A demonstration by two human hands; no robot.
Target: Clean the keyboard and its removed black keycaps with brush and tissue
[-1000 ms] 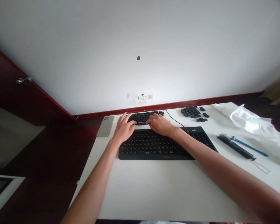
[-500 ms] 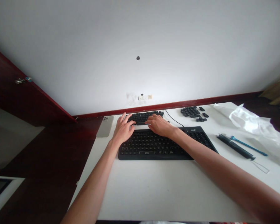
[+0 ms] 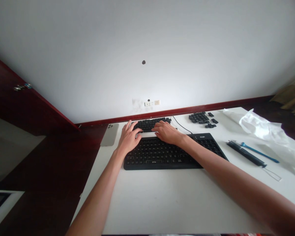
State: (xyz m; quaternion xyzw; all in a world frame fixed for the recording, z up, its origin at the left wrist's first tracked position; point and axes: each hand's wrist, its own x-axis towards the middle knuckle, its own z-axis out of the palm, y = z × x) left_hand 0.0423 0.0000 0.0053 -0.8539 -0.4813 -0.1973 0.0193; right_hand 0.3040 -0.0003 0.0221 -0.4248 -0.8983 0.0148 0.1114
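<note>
A black keyboard (image 3: 159, 152) lies on the white table, its key positions apparently without caps. Behind it a block of loose black keycaps (image 3: 148, 124) is laid out in rows. My left hand (image 3: 129, 137) is at the left end of this block, fingers spread and thumb by the bottom row. Over the block's front right part rests my right hand (image 3: 167, 131), fingers stretched forward onto the caps; its fingertips are partly hidden. Neither hand shows anything lifted. My right forearm crosses above the keyboard's right part.
More loose keycaps (image 3: 199, 118) lie at the back right. A phone (image 3: 109, 135) is at the left edge. To the right are a black tool with a wire loop (image 3: 247, 154), a blue stick (image 3: 259, 152) and white wrapping (image 3: 260, 126). A cable (image 3: 182, 125) runs behind the keyboard.
The view has shifted slightly. Both hands stay in nearly the same place at the keycaps, and nothing on the table has visibly moved.
</note>
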